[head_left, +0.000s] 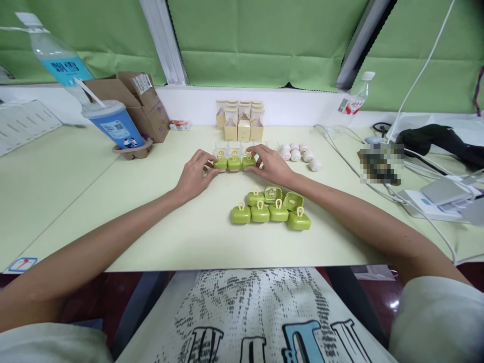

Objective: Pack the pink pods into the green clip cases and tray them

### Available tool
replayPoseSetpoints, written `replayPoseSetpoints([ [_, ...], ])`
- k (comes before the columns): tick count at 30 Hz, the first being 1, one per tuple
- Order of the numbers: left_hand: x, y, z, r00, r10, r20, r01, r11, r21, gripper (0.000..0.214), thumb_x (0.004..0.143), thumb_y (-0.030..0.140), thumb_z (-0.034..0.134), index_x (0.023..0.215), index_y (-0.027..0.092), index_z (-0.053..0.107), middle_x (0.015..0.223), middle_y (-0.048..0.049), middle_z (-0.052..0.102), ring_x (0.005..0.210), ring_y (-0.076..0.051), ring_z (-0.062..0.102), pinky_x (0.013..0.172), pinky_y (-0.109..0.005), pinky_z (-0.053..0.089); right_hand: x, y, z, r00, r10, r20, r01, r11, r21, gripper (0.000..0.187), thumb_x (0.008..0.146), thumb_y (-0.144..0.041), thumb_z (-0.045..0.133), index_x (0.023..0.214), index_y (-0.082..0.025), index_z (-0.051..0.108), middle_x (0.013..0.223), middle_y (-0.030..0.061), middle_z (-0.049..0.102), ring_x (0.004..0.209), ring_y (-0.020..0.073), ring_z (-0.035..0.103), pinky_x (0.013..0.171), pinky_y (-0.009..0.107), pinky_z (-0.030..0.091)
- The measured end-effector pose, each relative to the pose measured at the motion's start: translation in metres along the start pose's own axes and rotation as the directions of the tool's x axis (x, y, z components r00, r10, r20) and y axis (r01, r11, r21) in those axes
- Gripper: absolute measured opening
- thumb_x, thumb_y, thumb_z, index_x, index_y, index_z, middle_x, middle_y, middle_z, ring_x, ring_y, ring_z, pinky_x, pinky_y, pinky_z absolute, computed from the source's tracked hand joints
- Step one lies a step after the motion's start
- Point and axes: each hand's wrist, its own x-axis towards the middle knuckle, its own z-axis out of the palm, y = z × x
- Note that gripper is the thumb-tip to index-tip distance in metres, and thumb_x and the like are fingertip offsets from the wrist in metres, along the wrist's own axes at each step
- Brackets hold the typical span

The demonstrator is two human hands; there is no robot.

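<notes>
Pale bench (196, 234), green blinds (264, 30) behind. Three green cases (234, 164) sit in a row, frame centre. Left hand (194, 175) and right hand (273, 165) are half-curled, fingertips on the end cases; can't tell if gripping. Probably light, stiff, slick plastic: best held by the sides. Clear packaging (221, 145) behind is partly hidden; pixelated patch (381, 164) at right is unreadable.

the single view is from the head, looking forward and down over the shirt (242, 307) at the table (181, 237) nearby.
</notes>
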Motion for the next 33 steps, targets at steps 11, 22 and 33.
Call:
replayPoseSetpoints([
  [11, 0.000, 0.001, 0.000, 1.000, 0.000, 0.000, 0.000, 1.000, 0.002, 0.029, 0.104, 0.048, 0.070, 0.115, 0.021, 0.069, 0.115, -0.0061, 0.064, 0.090, -0.017, 0.075, 0.085, -0.035, 0.069, 0.007, 0.005, 0.002, 0.996, 0.056, -0.076, -0.038, 0.975, 0.221, 0.011, 0.101, -0.028, 0.064, 0.095, -0.021, 0.069, 0.104, 0.0094, 0.070, 0.074, 0.0198, 0.065, 0.074, 0.037, 0.056],
  [22, 0.000, 0.000, 0.001, 1.000, 0.008, -0.005, -0.008, 1.000, -0.004, 0.033, 0.104, 0.052, 0.069, 0.116, 0.020, 0.069, 0.114, -0.0060, 0.064, 0.089, -0.017, 0.074, 0.085, -0.035, 0.069, 0.011, 0.003, 0.002, 0.994, 0.038, -0.101, -0.020, 0.984, 0.179, 0.012, 0.101, -0.023, 0.059, 0.094, -0.020, 0.068, 0.100, 0.0098, 0.070, 0.077, 0.0219, 0.064, 0.081, 0.039, 0.053],
  [33, 0.000, 0.003, -0.001, 1.000, -0.026, 0.009, 0.026, 1.000, 0.009, 0.049, 0.103, 0.068, 0.063, 0.115, 0.021, 0.068, 0.117, -0.0075, 0.064, 0.091, -0.018, 0.075, 0.085, -0.036, 0.069, 0.010, 0.004, 0.005, 0.997, 0.023, -0.078, -0.019, 0.998, 0.056, 0.026, 0.106, -0.034, 0.057, 0.119, -0.020, 0.074, 0.111, 0.0111, 0.074, 0.078, 0.0227, 0.067, 0.084, 0.040, 0.052],
])
